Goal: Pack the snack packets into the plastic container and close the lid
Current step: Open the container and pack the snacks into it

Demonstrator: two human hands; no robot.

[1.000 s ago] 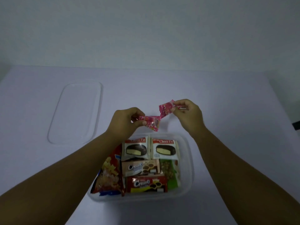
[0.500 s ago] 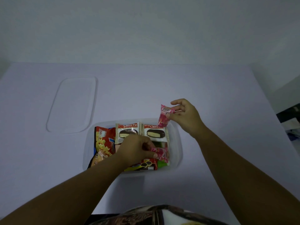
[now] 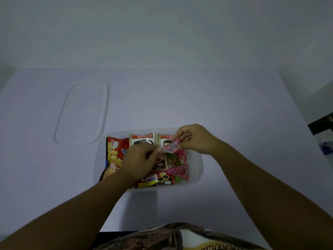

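A clear plastic container (image 3: 196,170) sits in the middle of the white table, packed with snack packets. Inside are two Choco Pie packets (image 3: 143,138) at the far side, a red popcorn bag (image 3: 114,154) on the left and a dark Creamo packet (image 3: 156,179) at the near side. A pink packet (image 3: 178,171) lies at the right. My right hand (image 3: 195,139) pinches a second small pink packet (image 3: 173,146) just above the container's far right. My left hand (image 3: 139,161) hovers over the middle, fingertips closed on that packet's left end.
The clear lid (image 3: 82,114) lies flat on the table, to the far left of the container. Dark objects (image 3: 322,134) stand past the table's right edge. My patterned clothing (image 3: 180,237) shows at the bottom of the view.
My left hand let go of one pink packet inside the container and moved up to the other. My right hand lowered its pink packet over the container's far right.
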